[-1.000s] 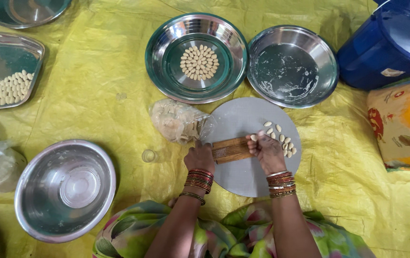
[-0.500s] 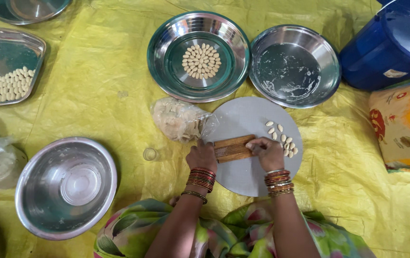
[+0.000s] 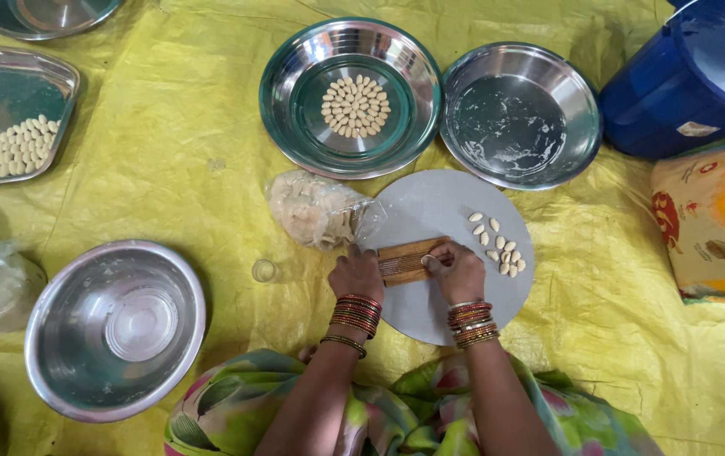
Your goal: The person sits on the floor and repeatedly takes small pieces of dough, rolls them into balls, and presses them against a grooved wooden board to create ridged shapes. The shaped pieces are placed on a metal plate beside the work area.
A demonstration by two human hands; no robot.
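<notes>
Now two hands (image 3: 409, 272) press one ridged board (image 3: 405, 259).

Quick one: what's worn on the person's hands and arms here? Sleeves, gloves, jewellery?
Both hands are bare, no gloves, and no sleeves show on the forearms. The left hand has a stack of red and gold bangles at the wrist, plus one thin dark bangle further up. The right hand has a similar red, gold and silvery stack.

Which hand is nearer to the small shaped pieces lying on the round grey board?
Right. The right hand rests on the ridged wooden block, just beside the small pieces. The left hand holds the block's other end, farther away.
</notes>
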